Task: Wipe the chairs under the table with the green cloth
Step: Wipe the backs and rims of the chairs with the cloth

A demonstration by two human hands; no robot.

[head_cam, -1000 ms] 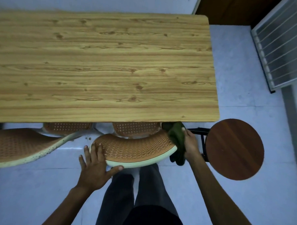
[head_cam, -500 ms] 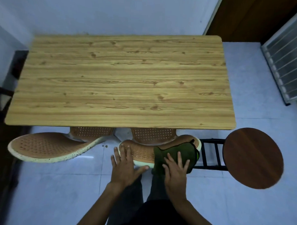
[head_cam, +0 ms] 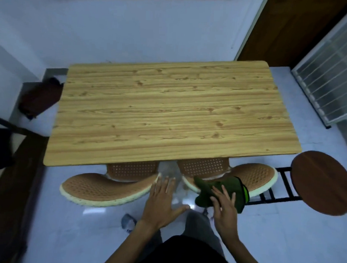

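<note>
The right hand (head_cam: 224,204) lies flat, fingers spread, pressing the cloth (head_cam: 225,189) onto the top edge of the right chair (head_cam: 253,178), whose back curves out from under the table (head_cam: 169,115). The cloth is bunched and hangs partly over the near rim, so only part of it meets the woven surface. The left hand (head_cam: 163,200) is open wide and holds nothing; it hovers in the gap between the two chair backs, and whether it touches either rim I cannot tell. The left chair (head_cam: 107,187) sits beside it, also tucked under the table, with nothing on it. The seats of both chairs are mostly hidden beneath the tabletop. I judge the wipe to be midway on the right chair, with the left one not yet reached. The main risk looks to be the cloth sliding off the rim, since a flat palm pins it rather than grips it and much of it already droops. A hard push could also shift the light chair toward the stool (head_cam: 322,185) just beside it, as no hand clearly steadies it. Wiping only the exposed backs would leave the hidden seats undone.
</note>
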